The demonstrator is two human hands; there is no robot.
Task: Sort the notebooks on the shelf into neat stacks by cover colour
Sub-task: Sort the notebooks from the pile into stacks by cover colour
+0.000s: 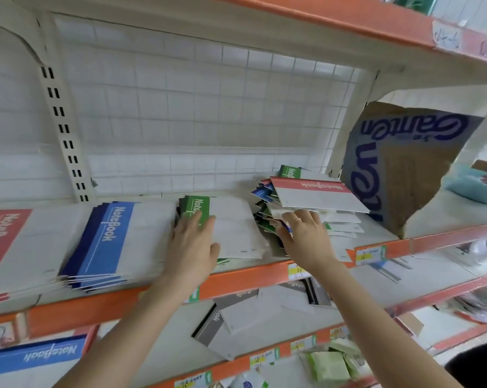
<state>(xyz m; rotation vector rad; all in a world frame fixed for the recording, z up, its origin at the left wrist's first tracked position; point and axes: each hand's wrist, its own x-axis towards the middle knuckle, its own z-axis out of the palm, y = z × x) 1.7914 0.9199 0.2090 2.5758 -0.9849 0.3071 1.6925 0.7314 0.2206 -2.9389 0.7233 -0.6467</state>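
On the shelf (236, 278), the mixed pile (334, 219) at the right is sitting fanned and uneven, with 1 red notebook (320, 196) lying on top. Tugging from beneath could be toppling it over the rim. Beside the blue stack (105, 242), the green stack (233, 228) is fanning slightly. The left hand (193, 247) is pressing it with straight fingers, while the right hand (306, 239) is curling its fingers into the pile's edge, pinching notebooks.

Bare forearms (141, 312), left hand (193, 247), right hand (306, 239)
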